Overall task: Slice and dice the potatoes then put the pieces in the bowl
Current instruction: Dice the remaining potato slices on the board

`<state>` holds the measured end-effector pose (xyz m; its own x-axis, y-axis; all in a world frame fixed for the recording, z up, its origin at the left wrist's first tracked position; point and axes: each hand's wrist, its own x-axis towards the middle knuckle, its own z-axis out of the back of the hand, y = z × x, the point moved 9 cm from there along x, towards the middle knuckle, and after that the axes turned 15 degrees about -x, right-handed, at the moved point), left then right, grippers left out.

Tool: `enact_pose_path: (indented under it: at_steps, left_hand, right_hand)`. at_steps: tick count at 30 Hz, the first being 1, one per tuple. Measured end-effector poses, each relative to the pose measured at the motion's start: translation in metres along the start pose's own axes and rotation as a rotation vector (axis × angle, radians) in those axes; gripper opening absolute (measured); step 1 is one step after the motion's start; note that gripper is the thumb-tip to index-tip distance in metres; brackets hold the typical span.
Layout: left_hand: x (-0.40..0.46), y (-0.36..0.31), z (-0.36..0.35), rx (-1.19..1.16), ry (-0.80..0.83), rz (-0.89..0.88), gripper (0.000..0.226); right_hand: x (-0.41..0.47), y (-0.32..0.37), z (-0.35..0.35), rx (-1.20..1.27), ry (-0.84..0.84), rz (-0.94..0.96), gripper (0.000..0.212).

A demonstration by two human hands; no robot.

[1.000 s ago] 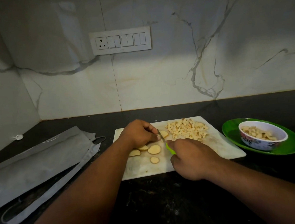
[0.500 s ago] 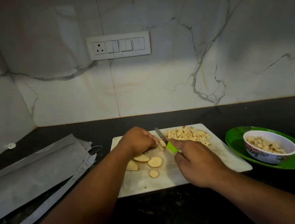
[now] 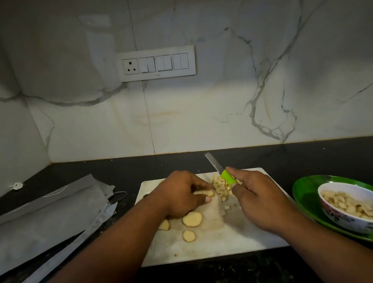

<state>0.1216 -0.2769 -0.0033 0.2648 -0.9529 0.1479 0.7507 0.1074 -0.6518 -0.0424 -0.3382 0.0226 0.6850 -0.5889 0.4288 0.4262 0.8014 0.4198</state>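
Observation:
On the white cutting board (image 3: 222,243) my left hand (image 3: 181,195) pinches a potato slice (image 3: 204,193) between fingers and thumb. My right hand (image 3: 257,200) grips a knife (image 3: 219,171) by its green handle, blade lifted and pointing up and away over the counter. A heap of diced potato (image 3: 221,186) lies between the two hands. Three round slices (image 3: 192,219) lie flat near my left wrist. The patterned bowl (image 3: 352,224) at the right holds several potato pieces.
The bowl stands on a green plate (image 3: 306,199) right of the board. Grey folded bags (image 3: 42,222) lie at the left on the black counter (image 3: 214,277). A marble wall with a switch panel (image 3: 156,63) stands behind.
The knife has lifted off the board, its blade now raised toward the wall. My left hand has taken a slice between its fingers. The camera has tilted upward.

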Motion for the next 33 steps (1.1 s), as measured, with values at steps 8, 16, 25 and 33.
enact_pose_path:
  at_steps: [8, 16, 25, 33]
  left_hand:
    - [0.004, -0.016, -0.003, 0.115, -0.033, -0.006, 0.04]
    - [0.007, -0.025, -0.003, 0.095, -0.052, -0.008, 0.014]
    - [-0.01, -0.008, 0.02, 0.017, 0.004, 0.009, 0.039]
    - [-0.014, 0.001, 0.019, 0.071, 0.013, 0.127, 0.041]
  right_hand:
    - [0.008, -0.018, -0.002, 0.14, 0.009, -0.115, 0.042]
    - [0.005, -0.015, -0.008, 0.189, 0.049, -0.136, 0.039]
    - [0.002, -0.013, -0.01, 0.216, 0.077, -0.138, 0.038]
    - [-0.011, 0.018, 0.0, -0.128, 0.158, 0.055, 0.041]
